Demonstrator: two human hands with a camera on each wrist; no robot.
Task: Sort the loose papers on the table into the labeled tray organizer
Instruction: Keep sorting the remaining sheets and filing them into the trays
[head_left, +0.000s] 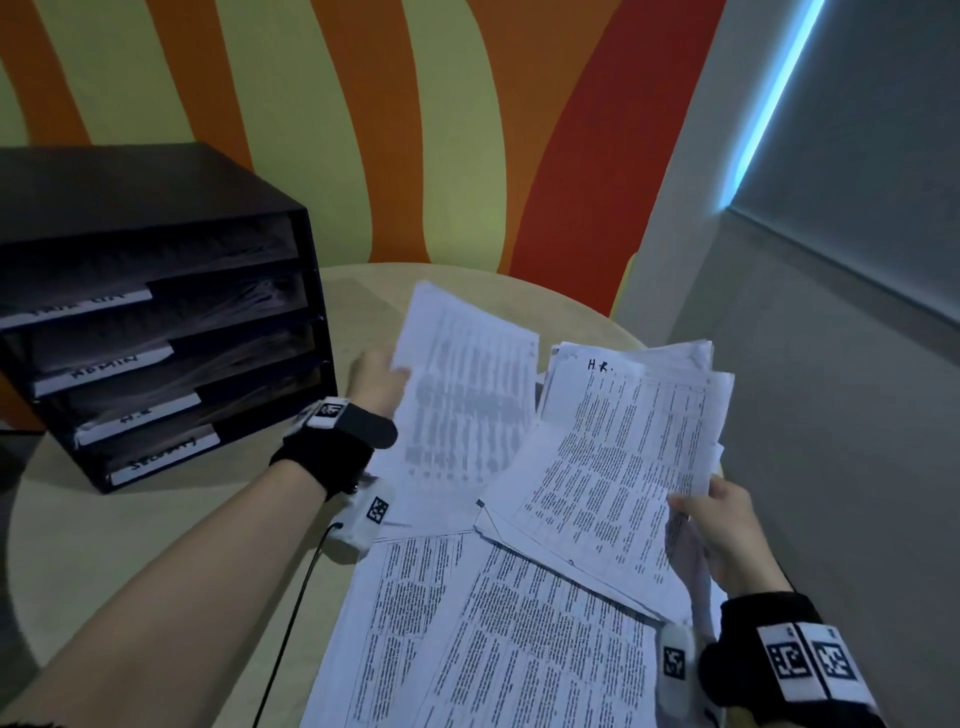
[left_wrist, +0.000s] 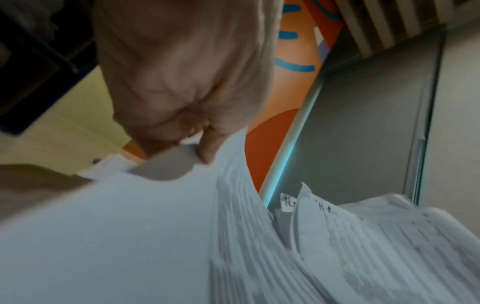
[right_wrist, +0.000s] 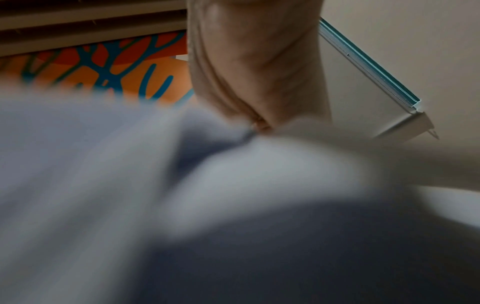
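My left hand pinches the left edge of a printed sheet and holds it up above the table, right of the black tray organizer. In the left wrist view the left hand has thumb and fingers closed on that sheet. My right hand grips a stack of papers whose top sheet is marked "H.R.". The right wrist view shows the right hand pinching blurred paper. More loose papers lie on the table below both hands.
The organizer has several stacked trays with white handwritten labels, some trays holding paper. It stands at the left rear of the round beige table. A striped orange and yellow wall rises behind, with a grey wall on the right.
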